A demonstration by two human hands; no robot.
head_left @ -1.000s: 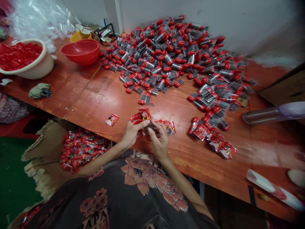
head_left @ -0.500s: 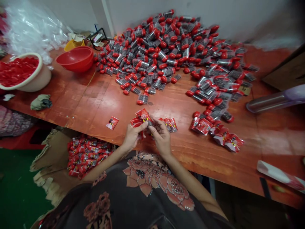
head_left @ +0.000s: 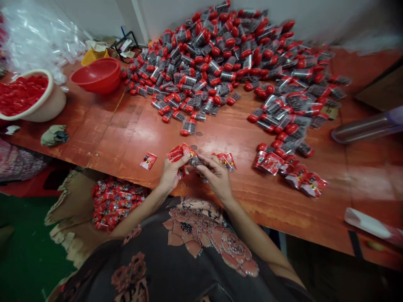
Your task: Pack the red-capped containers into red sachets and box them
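My left hand (head_left: pixel 170 173) pinches a red printed sleeve (head_left: pixel 178 152) at the near edge of the red wooden table (head_left: pixel 126 130). Close against it, my right hand (head_left: pixel 215 175) grips a small clear tube with dark contents (head_left: pixel 195 161), its end at the sleeve's mouth. Just behind my right hand lie a few more red sleeves (head_left: pixel 227 160), and a single red sleeve (head_left: pixel 148 160) lies to the left of my hands.
A big heap of red-capped clear tubes (head_left: pixel 233 63) fills the far table. Wrapped tubes (head_left: pixel 292 174) lie at the right. A red bowl (head_left: pixel 96 75) and a white basin of red caps (head_left: pixel 28 94) stand at the left. A cardboard box of wrapped tubes (head_left: pixel 115 203) sits below the table edge.
Both hands stay together at the table edge; the sleeve in my left hand has tilted lower and the tube has pushed toward it. The camera has shifted slightly.
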